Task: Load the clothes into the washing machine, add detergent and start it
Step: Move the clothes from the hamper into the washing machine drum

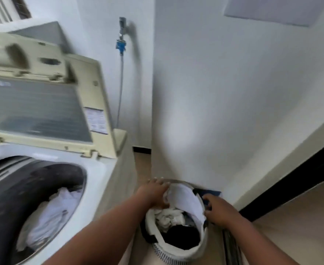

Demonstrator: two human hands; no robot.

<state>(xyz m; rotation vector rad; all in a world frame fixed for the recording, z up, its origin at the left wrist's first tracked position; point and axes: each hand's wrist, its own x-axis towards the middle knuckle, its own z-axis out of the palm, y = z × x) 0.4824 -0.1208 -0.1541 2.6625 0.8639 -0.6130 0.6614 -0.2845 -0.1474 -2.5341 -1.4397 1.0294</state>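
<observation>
While both forearms reach down into the laundry basket [176,243] at 5 o'clock, the left hand [153,192] and right hand [217,210] each pinch an edge of a white garment [186,199]. The washing machine [100,180] at 9 o'clock stands lid-up, white laundry [50,217] in its drum.

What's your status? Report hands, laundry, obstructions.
Left hand and right hand both gripping white cloth at basket. Washer lid up, whites in drum. Nothing blocking.

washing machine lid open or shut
Open: the cream washing machine lid is folded up, exposing the dark round drum with white clothes inside.
</observation>
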